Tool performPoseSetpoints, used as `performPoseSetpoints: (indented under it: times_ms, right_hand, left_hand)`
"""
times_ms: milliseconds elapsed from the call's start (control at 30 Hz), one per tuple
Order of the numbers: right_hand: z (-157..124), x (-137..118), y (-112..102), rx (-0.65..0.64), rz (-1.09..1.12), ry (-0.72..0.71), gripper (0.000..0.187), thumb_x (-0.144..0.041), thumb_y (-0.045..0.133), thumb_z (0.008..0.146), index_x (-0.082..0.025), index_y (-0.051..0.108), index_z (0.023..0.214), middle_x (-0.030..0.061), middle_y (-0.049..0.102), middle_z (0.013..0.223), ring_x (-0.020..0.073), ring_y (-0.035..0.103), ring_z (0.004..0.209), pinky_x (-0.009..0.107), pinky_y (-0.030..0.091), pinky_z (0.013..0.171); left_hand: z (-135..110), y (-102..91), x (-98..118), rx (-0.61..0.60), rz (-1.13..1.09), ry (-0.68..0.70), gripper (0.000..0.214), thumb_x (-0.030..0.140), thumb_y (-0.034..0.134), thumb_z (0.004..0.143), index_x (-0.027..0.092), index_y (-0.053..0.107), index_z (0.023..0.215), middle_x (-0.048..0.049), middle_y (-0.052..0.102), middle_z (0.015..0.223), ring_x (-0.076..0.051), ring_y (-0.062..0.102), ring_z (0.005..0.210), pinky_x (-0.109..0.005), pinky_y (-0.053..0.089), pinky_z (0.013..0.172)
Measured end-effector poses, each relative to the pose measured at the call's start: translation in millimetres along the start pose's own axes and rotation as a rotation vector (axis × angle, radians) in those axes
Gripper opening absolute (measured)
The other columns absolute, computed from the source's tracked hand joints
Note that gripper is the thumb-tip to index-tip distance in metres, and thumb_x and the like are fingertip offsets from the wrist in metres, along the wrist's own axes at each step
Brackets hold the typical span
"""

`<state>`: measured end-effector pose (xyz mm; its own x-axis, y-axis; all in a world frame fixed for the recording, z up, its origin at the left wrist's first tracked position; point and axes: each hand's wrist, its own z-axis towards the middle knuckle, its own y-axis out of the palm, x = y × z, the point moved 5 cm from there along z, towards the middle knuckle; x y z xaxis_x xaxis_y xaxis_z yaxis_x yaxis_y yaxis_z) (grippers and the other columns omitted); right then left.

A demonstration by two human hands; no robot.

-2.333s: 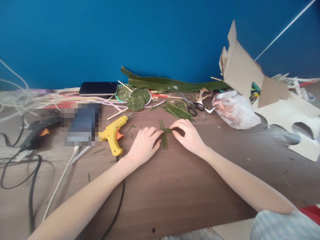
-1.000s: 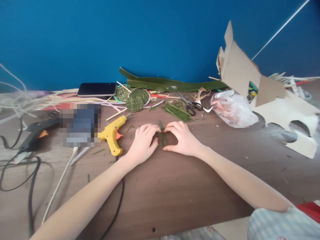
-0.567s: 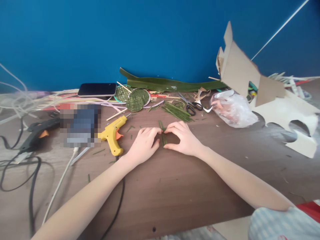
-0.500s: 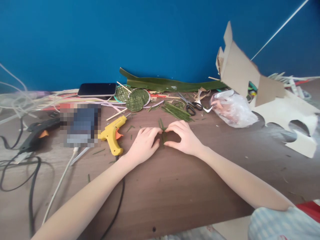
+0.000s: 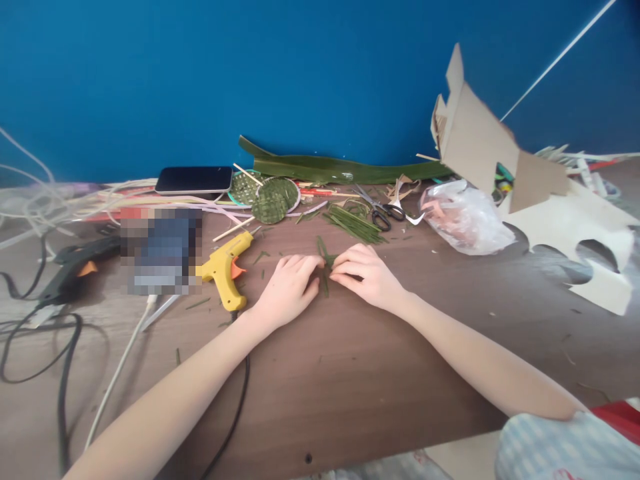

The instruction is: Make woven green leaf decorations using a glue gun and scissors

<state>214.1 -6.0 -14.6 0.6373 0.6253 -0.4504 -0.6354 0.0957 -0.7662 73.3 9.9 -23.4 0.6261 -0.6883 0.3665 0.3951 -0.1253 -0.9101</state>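
Thin green leaf strips [image 5: 325,257] lie crossed on the brown table [image 5: 350,373] between my two hands. My left hand [image 5: 289,288] rests palm down with its fingertips pressed on the strips from the left. From the right, my right hand [image 5: 367,273] pinches the same strips, fingers closed together. Most of the strips are hidden under my fingers.
A yellow glue gun [image 5: 226,265] lies left of my left hand, a black glue gun [image 5: 75,263] farther left. Behind are woven green discs [image 5: 273,198], a loose strip pile [image 5: 354,223], scissors [image 5: 383,210], a phone [image 5: 194,179], a long leaf [image 5: 345,170], a plastic bag [image 5: 465,217] and cardboard pieces [image 5: 500,153].
My right hand has gone from an arched, open-fingered hold to a tight pinch on the strips, moving slightly toward my left hand. My left hand has stayed in place.
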Motion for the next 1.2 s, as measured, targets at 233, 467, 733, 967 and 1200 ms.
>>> performPoseSetpoints:
  times_ms: [233, 467, 733, 967, 1200]
  right_hand:
    - [-0.9, 1.3, -0.4, 0.014, -0.014, -0.003, 0.016, -0.026, 0.056, 0.085, -0.020, 0.068, 0.077, 0.0019, 0.071, 0.092, 0.0192, 0.057, 0.095, 0.036, 0.038, 0.083]
    - [-1.3, 2.8, 0.4, 0.014, -0.019, 0.021, 0.016, -0.026, 0.056, 0.085, -0.022, 0.070, 0.078, 0.0000, 0.072, 0.092, 0.0196, 0.059, 0.096, 0.037, 0.037, 0.085]
    - [-1.6, 3.3, 1.0, 0.013, -0.029, 0.028, 0.016, -0.027, 0.055, 0.085, -0.022, 0.070, 0.080, 0.0005, 0.073, 0.091, 0.0183, 0.060, 0.094, 0.036, 0.037, 0.084]
    - [-1.5, 4.1, 2.5, 0.009, -0.040, 0.035, 0.017, -0.028, 0.055, 0.085, -0.022, 0.070, 0.079, 0.0017, 0.073, 0.089, 0.0189, 0.060, 0.092, 0.037, 0.037, 0.083]
    - [-0.8, 0.1, -1.3, 0.043, -0.016, 0.014, 0.016, -0.027, 0.054, 0.086, -0.022, 0.068, 0.079, 0.0011, 0.072, 0.087, 0.0186, 0.058, 0.093, 0.036, 0.037, 0.083]
  left_hand:
    - [-0.4, -0.6, -0.2, -0.005, 0.005, 0.001, 0.022, 0.015, 0.041, 0.082, 0.019, 0.046, 0.103, -0.0052, 0.062, 0.104, -0.020, 0.052, 0.097, -0.035, 0.038, 0.086]
    - [-0.5, -1.0, -0.4, -0.014, -0.005, 0.001, 0.023, 0.015, 0.042, 0.081, 0.019, 0.046, 0.104, -0.0045, 0.061, 0.104, -0.020, 0.052, 0.097, -0.035, 0.037, 0.086]
    - [-0.7, -1.2, -0.5, -0.031, -0.030, -0.019, 0.024, 0.015, 0.040, 0.082, 0.020, 0.045, 0.105, -0.0049, 0.061, 0.107, -0.021, 0.052, 0.099, -0.036, 0.037, 0.087]
    - [-0.9, -1.0, -0.5, -0.039, -0.040, -0.012, 0.027, 0.013, 0.039, 0.083, 0.021, 0.044, 0.108, -0.0038, 0.061, 0.109, -0.020, 0.051, 0.100, -0.037, 0.036, 0.089]
    - [0.3, -2.4, 2.3, -0.029, 0.001, 0.002, 0.024, 0.015, 0.041, 0.084, 0.019, 0.047, 0.106, -0.0043, 0.062, 0.105, -0.020, 0.051, 0.098, -0.035, 0.038, 0.087]
